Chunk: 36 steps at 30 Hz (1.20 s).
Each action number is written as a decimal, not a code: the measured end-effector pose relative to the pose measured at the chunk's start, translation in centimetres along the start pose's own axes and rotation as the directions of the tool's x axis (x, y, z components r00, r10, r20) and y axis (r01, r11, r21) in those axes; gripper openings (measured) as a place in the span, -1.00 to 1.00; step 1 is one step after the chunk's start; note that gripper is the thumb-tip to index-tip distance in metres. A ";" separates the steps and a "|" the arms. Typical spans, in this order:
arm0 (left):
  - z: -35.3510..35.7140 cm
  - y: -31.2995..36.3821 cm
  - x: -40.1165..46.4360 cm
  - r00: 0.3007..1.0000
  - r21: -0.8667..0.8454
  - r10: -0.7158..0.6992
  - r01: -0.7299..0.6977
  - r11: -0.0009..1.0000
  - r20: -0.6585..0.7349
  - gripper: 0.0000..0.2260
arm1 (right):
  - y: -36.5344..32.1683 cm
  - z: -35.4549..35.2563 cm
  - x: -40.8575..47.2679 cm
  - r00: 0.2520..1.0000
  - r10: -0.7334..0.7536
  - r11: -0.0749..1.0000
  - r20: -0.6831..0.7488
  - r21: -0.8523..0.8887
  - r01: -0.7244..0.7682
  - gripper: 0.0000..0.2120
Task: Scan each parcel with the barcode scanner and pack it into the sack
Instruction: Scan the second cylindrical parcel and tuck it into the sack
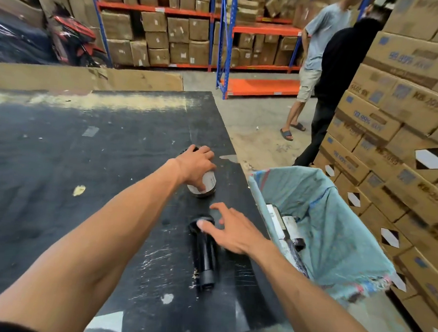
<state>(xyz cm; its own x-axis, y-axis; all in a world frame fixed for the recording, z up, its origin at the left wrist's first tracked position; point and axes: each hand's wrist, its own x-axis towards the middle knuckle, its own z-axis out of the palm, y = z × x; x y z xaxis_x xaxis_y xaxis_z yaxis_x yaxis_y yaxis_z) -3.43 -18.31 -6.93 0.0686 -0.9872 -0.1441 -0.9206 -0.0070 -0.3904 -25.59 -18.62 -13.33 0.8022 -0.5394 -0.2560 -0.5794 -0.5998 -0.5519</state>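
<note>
A small dark parcel (206, 185) with a white label lies near the right edge of the black table (59, 156). My left hand (196, 165) grips it from above, fingers curled over it. The black barcode scanner (204, 254) lies on the table closer to me, head pointing away. My right hand (230, 230) hovers over the scanner's head with fingers spread, thumb at the head; it holds nothing. The light-blue woven sack (336, 237) hangs open beside the table's right edge, with several wrapped parcels (286, 226) inside.
Stacked cardboard boxes (407, 126) rise right of the sack. Two people (321, 69) stand on the concrete floor beyond the table. Blue-and-orange racks (220, 37) of boxes line the back; a motorbike (72, 38) is parked at the far left.
</note>
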 end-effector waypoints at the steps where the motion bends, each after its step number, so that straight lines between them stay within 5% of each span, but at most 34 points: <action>1: 0.2 -0.4 -0.5 1.000 -0.002 -0.018 0.018 1.000 0.003 -0.35 | -0.5 0.7 -0.1 1.000 0.015 1.000 0.021 0.000 -0.015 -0.20; 10: 4.6 -1.5 -5.1 0.945 -0.343 -0.326 0.306 0.888 -0.003 -0.27 | -3.3 3.6 0.3 0.983 0.184 0.931 0.020 0.317 -0.181 -0.43; 14: 6.1 -1.1 -7.1 0.905 -0.503 -0.426 0.367 0.783 -0.004 -0.17 | -4.2 3.0 -0.1 0.987 0.151 0.894 -0.057 0.434 -0.112 -0.53; 22: 9.3 -0.1 -9.8 0.881 -0.532 -0.443 0.296 0.793 -0.169 -0.17 | -5.0 0.7 0.7 0.949 0.167 0.692 -0.268 0.718 0.081 -0.55; 36: 7.4 0.0 -10.5 0.866 -0.621 -0.485 0.317 0.717 -0.118 -0.24 | -7.1 -1.4 0.0 0.909 0.097 0.780 -0.406 0.598 0.184 -0.65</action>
<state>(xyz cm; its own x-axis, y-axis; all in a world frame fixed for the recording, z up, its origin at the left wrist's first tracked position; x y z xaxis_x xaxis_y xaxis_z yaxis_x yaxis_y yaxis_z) -1.30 -6.78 -12.15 0.4610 -0.8706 0.1721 -0.8768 -0.4169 0.2398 -21.68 -15.20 -8.27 0.6143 -0.7882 0.0359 -0.2179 -0.2132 -0.9524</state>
